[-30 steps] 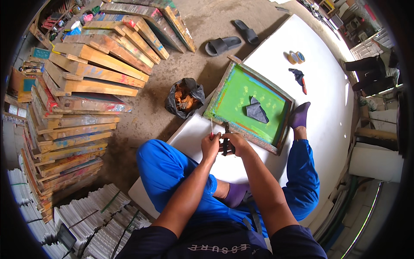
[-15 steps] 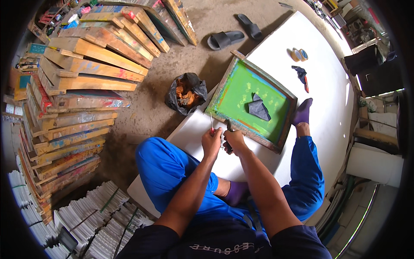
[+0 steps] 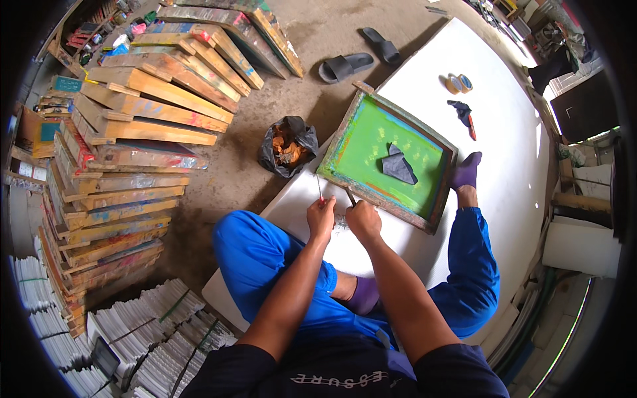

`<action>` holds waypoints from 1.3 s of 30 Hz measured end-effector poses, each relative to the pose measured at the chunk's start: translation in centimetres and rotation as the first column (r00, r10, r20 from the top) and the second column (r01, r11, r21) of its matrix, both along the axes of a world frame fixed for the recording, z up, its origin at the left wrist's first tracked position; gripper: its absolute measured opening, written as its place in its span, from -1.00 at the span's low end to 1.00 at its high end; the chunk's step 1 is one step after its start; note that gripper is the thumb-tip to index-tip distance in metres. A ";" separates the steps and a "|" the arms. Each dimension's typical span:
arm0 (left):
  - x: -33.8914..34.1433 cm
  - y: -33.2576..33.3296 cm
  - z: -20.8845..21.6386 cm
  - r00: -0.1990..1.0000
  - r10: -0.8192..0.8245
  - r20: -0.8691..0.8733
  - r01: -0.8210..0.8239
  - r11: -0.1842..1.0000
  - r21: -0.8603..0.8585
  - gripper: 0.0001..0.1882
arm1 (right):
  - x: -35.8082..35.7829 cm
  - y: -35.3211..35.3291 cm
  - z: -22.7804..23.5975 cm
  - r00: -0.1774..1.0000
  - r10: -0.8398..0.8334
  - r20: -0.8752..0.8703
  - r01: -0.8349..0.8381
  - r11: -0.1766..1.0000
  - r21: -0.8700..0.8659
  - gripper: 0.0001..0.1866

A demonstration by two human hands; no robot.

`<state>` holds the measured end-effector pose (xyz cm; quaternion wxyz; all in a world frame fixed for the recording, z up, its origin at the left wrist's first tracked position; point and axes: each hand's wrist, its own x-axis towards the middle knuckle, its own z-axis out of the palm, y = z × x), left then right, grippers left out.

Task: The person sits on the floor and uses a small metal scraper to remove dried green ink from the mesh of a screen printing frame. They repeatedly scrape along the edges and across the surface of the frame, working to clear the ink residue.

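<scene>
My left hand (image 3: pixel 321 217) is closed round a red-handled screwdriver (image 3: pixel 321 188), its thin shaft pointing up to the near left corner of the wooden screen frame (image 3: pixel 379 201). In my right hand (image 3: pixel 363 220) is a dark tool that looks like pliers (image 3: pixel 350 196); its tip reaches the frame's near edge and my fingers hide most of it. Small silvery bits (image 3: pixel 340 225) lie on the white board between my hands. A folded dark cloth (image 3: pixel 399 166) rests on the frame's green mesh (image 3: pixel 369 140).
The white board (image 3: pixel 494 192) carries two tape rolls (image 3: pixel 459 83) and a red-and-black tool (image 3: pixel 472 126). Beside it stand a black bag (image 3: pixel 306 138) with brown scraps and a pair of slides (image 3: pixel 346 67). Wooden frames (image 3: pixel 133 196) and white stacks (image 3: pixel 142 318) line the left.
Both hands have shifted slightly, the left one a little down and left. The pliers' dark handles no longer show below my right hand. The frame and cloth stay put.
</scene>
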<state>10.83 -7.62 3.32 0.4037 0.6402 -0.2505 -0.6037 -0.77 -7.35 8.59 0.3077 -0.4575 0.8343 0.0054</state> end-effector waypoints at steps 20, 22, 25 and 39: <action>0.5 1.9 -0.8 0.829 -0.363 0.426 0.351 0.930 0.110 -0.62 | -6.7 3.2 -1.4 0.666 -0.159 0.728 -0.060 0.962 0.266 -0.57; 0.3 1.8 -0.4 0.798 -0.356 0.486 0.360 0.929 0.090 -0.59 | -6.7 1.6 -1.1 0.579 -0.239 0.780 -0.014 0.953 0.302 -0.52; 0.2 1.6 0.1 0.794 -0.368 0.484 0.380 0.922 0.078 -0.55 | -6.8 -0.6 -0.7 0.487 -0.309 0.817 -0.002 0.935 0.356 -0.46; -0.5 1.2 -2.0 0.867 -0.291 0.405 0.338 0.940 -0.048 -0.55 | -9.0 -5.3 0.8 0.461 -0.383 0.801 -0.182 0.842 0.507 -0.50</action>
